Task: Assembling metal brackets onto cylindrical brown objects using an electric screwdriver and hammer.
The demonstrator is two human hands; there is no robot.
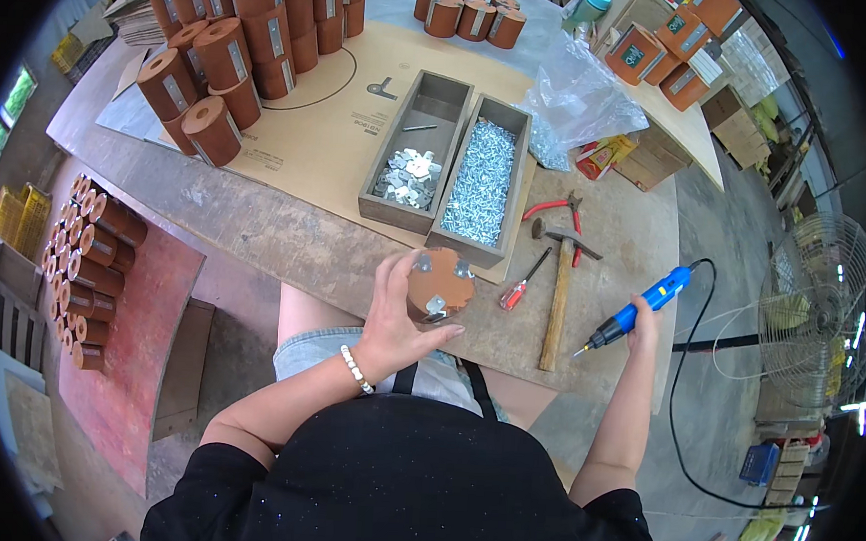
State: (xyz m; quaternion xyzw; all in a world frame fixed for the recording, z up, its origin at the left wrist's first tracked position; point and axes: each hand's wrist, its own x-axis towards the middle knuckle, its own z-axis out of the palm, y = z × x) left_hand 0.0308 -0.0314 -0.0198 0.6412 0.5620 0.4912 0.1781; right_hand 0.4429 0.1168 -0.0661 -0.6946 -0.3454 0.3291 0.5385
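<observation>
Nearest the person, the left hand (388,339) wraps its grip round a brown round block (441,279), thumb and fingers on its side, just on the person's side of the screw box (521,167). Small metal brackets (435,306) sit along the rim of the block's upturned face. The right hand (645,326) has its grip closed round a blue power driver (660,290), to the right of the screw box and nearer the person; its tip points down and toward the left, well apart from the block. Whether it carries a screw is too small to tell.

The step in hand looks like fastening brackets, with the driver between screws. A next driving move would call for a firm left grip and the bit brought square over a bracket hole.

Right of the screw box's near end lie a red-handled screwdriver (515,293), a hammer (556,311) and, a little farther off, red pliers (578,219) on the tabletop (636,227). Touching or just beside the screw box's left is a bracket box (393,213). Beyond both, to the left, brown cylinders (269,32) stand stacked.
</observation>
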